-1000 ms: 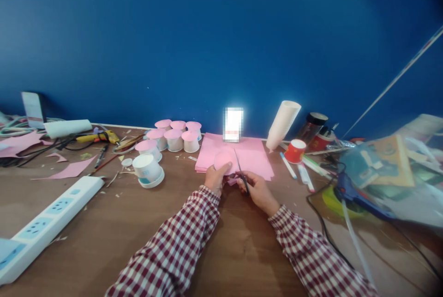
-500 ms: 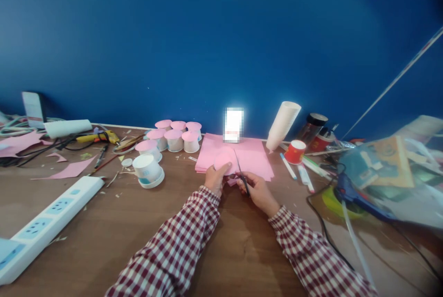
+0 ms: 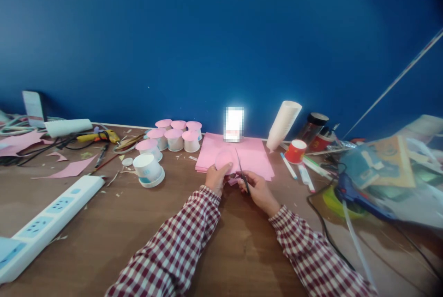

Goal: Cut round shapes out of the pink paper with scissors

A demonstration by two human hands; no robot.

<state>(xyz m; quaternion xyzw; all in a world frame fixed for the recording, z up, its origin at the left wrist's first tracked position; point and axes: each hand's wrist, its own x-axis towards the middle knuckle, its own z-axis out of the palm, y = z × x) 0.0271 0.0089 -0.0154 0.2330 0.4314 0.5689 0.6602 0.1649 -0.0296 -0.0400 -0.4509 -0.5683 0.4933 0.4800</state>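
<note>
My left hand [image 3: 216, 178] pinches a piece of pink paper [image 3: 224, 158] with a rounded edge, thumb on top. Closed round the dark handles of a pair of scissors [image 3: 245, 180] is my right hand [image 3: 259, 190]. The scissor blades point away from me, along the right side of the held paper. Beneath and behind both hands lies a stack of pink sheets [image 3: 254, 153]. My fingers hide the lower edge of the held piece.
To the left stand several paper cups topped with pink discs [image 3: 174, 134] and a white cup [image 3: 145, 167]. A power strip [image 3: 51, 221] lies nearer. On the right are stacked white cups [image 3: 284, 124], a red cup [image 3: 295, 151], markers [image 3: 289, 166] and a blue glue gun [image 3: 363, 197].
The held pink paper has tilted slightly and its rounded edge sits a little lower. Both hands stay in almost the same place.
</note>
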